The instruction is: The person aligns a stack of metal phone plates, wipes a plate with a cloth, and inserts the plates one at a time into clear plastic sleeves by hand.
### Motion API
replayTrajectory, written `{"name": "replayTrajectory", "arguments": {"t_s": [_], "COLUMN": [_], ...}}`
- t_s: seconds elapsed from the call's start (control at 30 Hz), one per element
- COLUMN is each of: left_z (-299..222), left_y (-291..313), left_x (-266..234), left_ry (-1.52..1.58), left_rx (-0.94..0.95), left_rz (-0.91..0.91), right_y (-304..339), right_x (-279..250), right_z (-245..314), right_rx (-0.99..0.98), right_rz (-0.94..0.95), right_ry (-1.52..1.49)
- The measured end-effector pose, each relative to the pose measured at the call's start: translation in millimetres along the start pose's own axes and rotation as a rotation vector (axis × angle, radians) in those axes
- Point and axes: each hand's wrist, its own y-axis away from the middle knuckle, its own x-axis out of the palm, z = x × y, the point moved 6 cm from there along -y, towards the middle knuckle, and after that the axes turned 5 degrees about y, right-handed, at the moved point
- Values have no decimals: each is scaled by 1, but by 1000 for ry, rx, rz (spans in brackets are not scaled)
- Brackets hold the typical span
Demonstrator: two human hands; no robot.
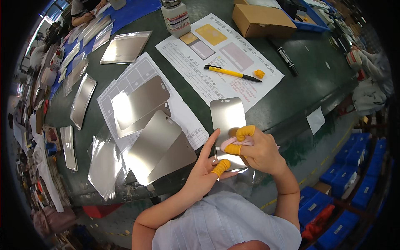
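A silvery, phone-shaped metal plate (pixel 228 114) with small cutouts at its top end lies near the table's front edge. My left hand (pixel 202 175) grips its lower left edge, the thumb in a yellow finger cot on top and the index finger stretched along the side. My right hand (pixel 264 152), with yellow cots on two fingers, presses a folded pale pink cloth (pixel 227 146) on the plate's surface. To the left, several similar plates (pixel 152 146) overlap on a printed sheet (pixel 143 66). A clear plastic sleeve (pixel 104 166) lies beside them.
Beyond the plate, a yellow pen (pixel 229 73) and orange crumpled bit (pixel 259 74) rest on a paper form (pixel 266 81). A black marker (pixel 285 60), cardboard box (pixel 262 21) and white bottle (pixel 176 18) stand or lie farther back. Blue bins (pixel 343 162) fill shelves at right.
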Motion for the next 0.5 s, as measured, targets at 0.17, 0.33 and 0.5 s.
{"name": "replayTrajectory", "arguments": {"t_s": [0.17, 0.33, 0.5], "left_z": [1, 0, 0], "left_y": [0, 0, 0], "left_x": [0, 1, 1], "left_ry": [-8, -21, -19], "left_rx": [-19, -7, 0], "left_rz": [-6, -22, -13], "right_y": [7, 15, 21], "right_x": [-7, -15, -21], "right_z": [-9, -17, -23], "right_rx": [40, 77, 101], "right_rz": [3, -9, -42], "right_ry": [-23, 14, 41]}}
